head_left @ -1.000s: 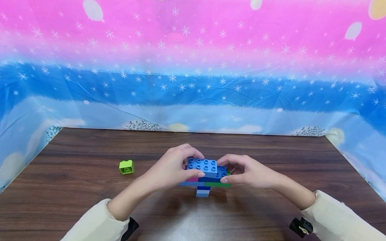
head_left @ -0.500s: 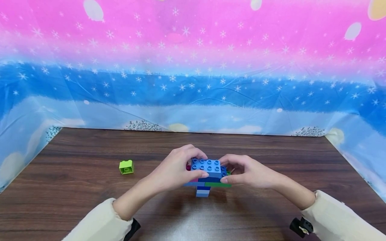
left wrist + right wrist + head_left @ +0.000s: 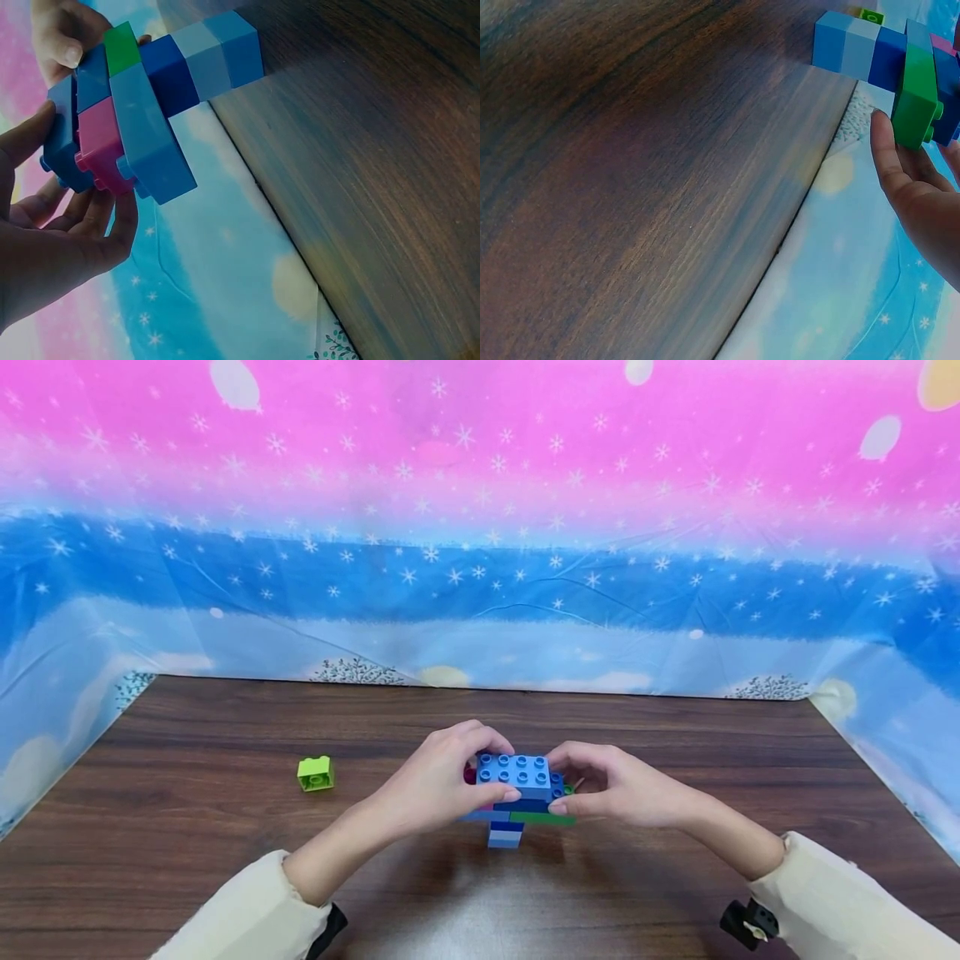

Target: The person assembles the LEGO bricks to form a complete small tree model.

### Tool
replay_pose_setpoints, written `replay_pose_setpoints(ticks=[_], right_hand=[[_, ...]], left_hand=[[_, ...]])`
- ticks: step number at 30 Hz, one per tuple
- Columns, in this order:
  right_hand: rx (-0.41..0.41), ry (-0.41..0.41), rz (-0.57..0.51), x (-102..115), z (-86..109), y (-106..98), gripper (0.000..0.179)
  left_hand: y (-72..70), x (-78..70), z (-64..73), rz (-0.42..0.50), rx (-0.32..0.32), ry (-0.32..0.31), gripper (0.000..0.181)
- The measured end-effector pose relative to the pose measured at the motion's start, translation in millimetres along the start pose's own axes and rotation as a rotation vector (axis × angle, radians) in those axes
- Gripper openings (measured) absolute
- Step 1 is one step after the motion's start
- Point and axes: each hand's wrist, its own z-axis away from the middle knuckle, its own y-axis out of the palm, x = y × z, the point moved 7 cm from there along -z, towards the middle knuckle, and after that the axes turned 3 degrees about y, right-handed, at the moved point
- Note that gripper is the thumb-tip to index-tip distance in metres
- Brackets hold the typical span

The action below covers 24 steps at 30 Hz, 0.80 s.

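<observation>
My left hand point(image 3: 450, 777) pinches a light blue eight-stud toy brick point(image 3: 514, 768) between thumb and fingers. That brick lies over a dark blue brick point(image 3: 946, 90) and a pink brick point(image 3: 105, 146), and a thin gap shows beneath it in the left wrist view. Below them, a green brick point(image 3: 916, 97) and another light blue brick point(image 3: 150, 135) sit side by side on a narrow column point(image 3: 506, 835) of blue bricks standing on the table. At the right end, my right hand point(image 3: 622, 785) holds the dark blue brick, thumb in front and fingers behind.
A lime green brick point(image 3: 316, 773) lies alone on the dark wooden table point(image 3: 187, 860), left of the stack. Behind the table's far edge hangs a pink and blue snowflake cloth point(image 3: 480, 585), which also rises along both sides.
The light blue brick in my left hand has shifted slightly right over the stack, uncovering some pink at the left. My right hand has stayed in place.
</observation>
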Motion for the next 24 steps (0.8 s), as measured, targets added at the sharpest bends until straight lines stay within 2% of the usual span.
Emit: replay_pose_setpoints(ticks=[24], right_hand=[[0.008, -0.012, -0.006, 1.9, -0.2, 0.6, 0.030]], left_hand=[[4.2, 7.2, 0.7, 0.152, 0.044, -0.022, 0.027]])
